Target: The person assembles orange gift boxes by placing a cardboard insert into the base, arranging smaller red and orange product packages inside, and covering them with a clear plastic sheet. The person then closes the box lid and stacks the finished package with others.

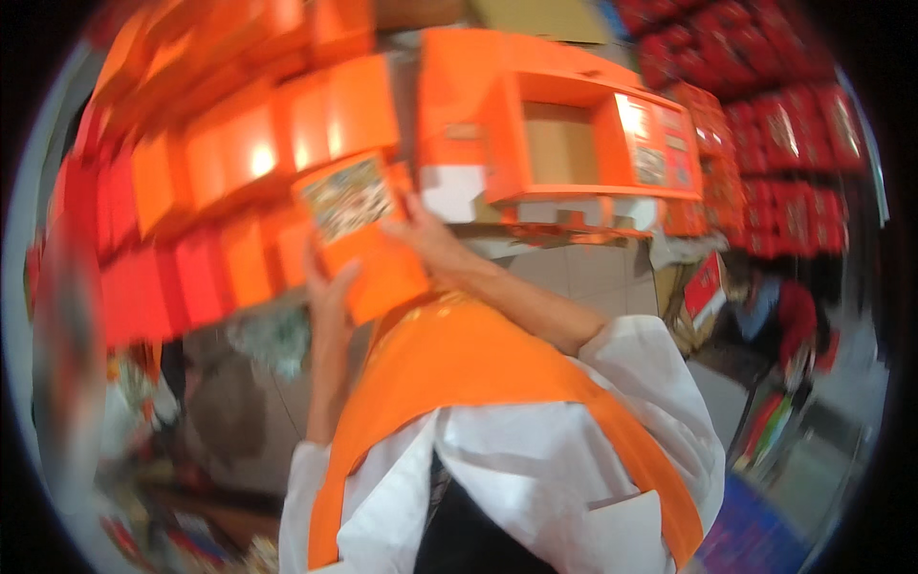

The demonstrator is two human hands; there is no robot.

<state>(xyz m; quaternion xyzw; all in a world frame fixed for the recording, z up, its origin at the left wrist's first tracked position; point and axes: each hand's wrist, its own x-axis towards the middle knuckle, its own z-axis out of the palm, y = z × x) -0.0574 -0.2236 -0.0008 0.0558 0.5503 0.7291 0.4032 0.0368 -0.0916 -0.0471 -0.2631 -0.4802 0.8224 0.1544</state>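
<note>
Between my two hands I hold an orange box (376, 269) with a printed picture panel on its upper part. My left hand (330, 283) grips its lower left side, thumb on the front. Along the upper right side lies my right hand (429, 240), its thumb over the front face. Just beyond the box stand rows of orange boxes (229, 154). To the right of my right hand rests an open orange box (563, 147) with a bare compartment and a printed panel at its right end. The picture is blurred, so the print cannot be read.
Red packages (785, 136) are stacked high at the far right. A person (774, 316) in a red sleeve sits below them, near a red and white box (703, 287). Pinkish-red boxes (143, 301) line the left front. A clear plastic bag (272, 337) lies beneath the table's edge.
</note>
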